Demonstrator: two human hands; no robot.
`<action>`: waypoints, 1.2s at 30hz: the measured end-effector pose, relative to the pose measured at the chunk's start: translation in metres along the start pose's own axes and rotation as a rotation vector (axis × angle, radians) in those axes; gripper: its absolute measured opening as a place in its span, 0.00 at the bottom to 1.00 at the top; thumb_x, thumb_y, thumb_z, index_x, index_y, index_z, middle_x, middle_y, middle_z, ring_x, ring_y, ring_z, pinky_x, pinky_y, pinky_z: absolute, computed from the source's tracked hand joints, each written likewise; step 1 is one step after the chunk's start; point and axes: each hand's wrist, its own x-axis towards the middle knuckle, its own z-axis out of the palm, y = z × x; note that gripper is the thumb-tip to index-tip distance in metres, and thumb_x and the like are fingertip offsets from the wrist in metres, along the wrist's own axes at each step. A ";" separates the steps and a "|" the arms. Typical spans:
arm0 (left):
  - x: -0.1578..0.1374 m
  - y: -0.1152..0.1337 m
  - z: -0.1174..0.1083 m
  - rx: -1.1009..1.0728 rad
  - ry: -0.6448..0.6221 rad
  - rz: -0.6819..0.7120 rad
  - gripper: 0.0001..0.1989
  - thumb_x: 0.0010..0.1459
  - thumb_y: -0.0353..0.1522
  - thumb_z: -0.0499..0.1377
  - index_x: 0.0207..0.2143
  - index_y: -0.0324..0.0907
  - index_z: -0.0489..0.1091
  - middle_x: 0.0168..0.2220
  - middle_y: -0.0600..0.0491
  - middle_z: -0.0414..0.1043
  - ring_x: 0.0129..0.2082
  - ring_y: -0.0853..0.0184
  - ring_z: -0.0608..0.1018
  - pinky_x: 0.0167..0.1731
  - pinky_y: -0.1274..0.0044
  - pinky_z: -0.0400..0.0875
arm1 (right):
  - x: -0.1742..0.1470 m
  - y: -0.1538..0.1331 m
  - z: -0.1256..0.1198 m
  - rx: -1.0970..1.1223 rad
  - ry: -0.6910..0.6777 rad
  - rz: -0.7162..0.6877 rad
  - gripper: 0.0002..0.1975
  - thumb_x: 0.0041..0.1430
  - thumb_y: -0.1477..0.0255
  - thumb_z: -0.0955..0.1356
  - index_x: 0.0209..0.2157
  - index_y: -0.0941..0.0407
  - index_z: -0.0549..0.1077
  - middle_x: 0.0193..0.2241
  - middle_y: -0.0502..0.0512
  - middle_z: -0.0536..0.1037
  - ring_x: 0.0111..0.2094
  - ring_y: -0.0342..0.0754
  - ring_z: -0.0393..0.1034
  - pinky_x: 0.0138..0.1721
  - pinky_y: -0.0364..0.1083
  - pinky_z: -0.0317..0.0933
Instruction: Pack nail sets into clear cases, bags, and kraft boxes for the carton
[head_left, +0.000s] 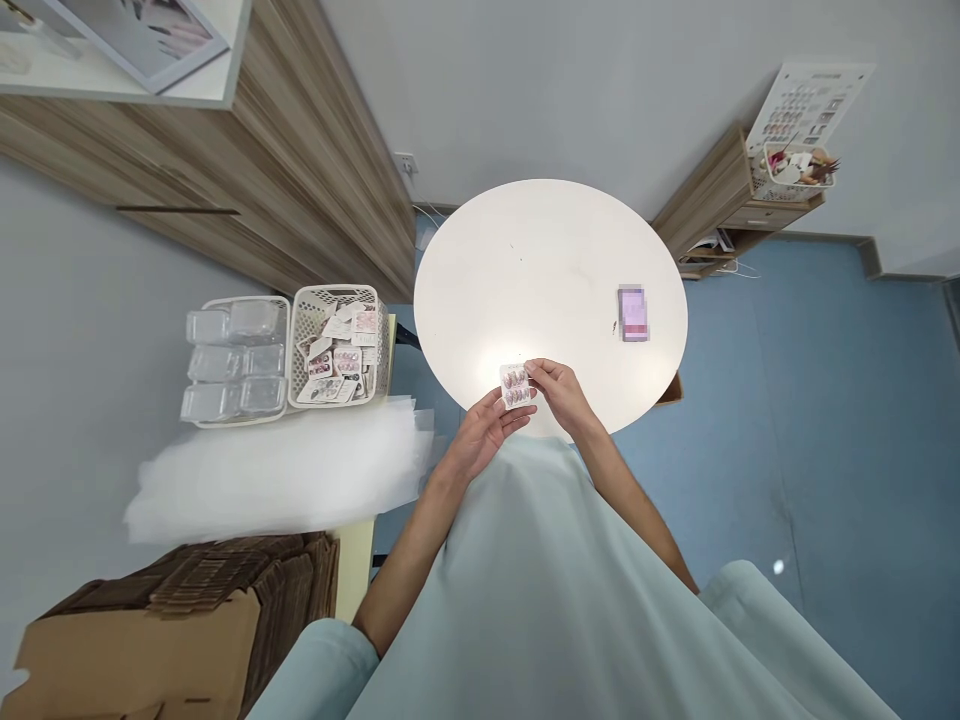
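Note:
Between my two hands is a small white card of press-on nails point(516, 387), with two rows of pinkish, shiny nails facing up. My left hand point(484, 432) grips its left and lower edge, thumb at the side and fingers underneath. At the upper right corner, my right hand point(561, 388) pinches the card between thumb and fingers. Both hands are over the near edge of a white oval table point(555, 250). Fingertips behind the card are partly hidden.
A blurred purple-pink item point(633, 314) lies on the table's right. At left stand a basket of nail cards point(300, 320), a basket of clear plastic boxes point(286, 400), a stack of white translucent sheets point(277, 470) and folded cardboard boxes point(142, 650). A wooden cabinet point(315, 150) rises behind.

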 end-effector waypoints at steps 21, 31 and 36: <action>0.014 -0.008 -0.010 0.489 0.469 0.223 0.34 0.51 0.42 0.76 0.58 0.45 0.72 0.58 0.41 0.77 0.47 0.58 0.83 0.51 0.63 0.77 | -0.012 -0.006 0.013 -0.366 0.261 -0.089 0.12 0.58 0.58 0.74 0.33 0.52 0.82 0.39 0.54 0.84 0.41 0.52 0.78 0.43 0.50 0.72; 0.011 -0.003 -0.006 0.374 0.406 0.213 0.25 0.53 0.43 0.75 0.50 0.42 0.78 0.37 0.51 0.81 0.36 0.61 0.83 0.47 0.65 0.73 | -0.005 -0.005 -0.018 -0.230 0.247 0.020 0.15 0.55 0.55 0.76 0.32 0.53 0.81 0.36 0.54 0.84 0.39 0.52 0.76 0.44 0.51 0.70; 0.010 -0.002 -0.009 0.257 0.298 0.110 0.27 0.54 0.42 0.75 0.54 0.44 0.78 0.44 0.48 0.82 0.45 0.58 0.84 0.53 0.64 0.73 | -0.009 -0.010 -0.019 -0.167 0.166 -0.010 0.16 0.57 0.54 0.76 0.33 0.53 0.82 0.36 0.53 0.82 0.40 0.52 0.75 0.45 0.50 0.68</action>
